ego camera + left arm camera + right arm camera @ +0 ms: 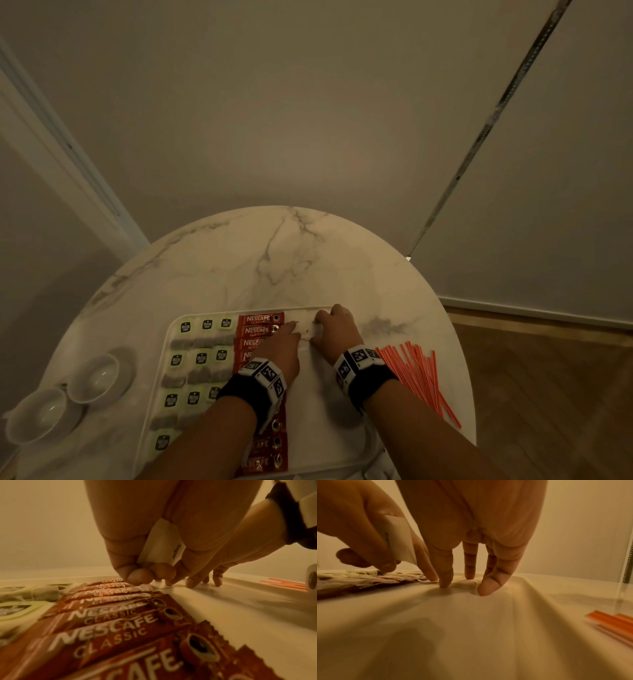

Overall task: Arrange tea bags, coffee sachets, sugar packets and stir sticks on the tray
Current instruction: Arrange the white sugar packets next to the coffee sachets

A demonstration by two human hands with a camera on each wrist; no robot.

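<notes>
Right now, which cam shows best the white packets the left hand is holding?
Left wrist: the white packets sit centre frame, pinched in the left hand. Right wrist shows one end of them at left. Head view hides them under the hand.

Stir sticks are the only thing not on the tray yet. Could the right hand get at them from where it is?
Probably yes: the stir sticks lie bare beside the right hand, nothing between.

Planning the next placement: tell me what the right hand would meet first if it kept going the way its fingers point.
The right hand points its fingers down and away; they already touch the tray floor by a sugar packet. Further on, probably the tray's far rim.
</notes>
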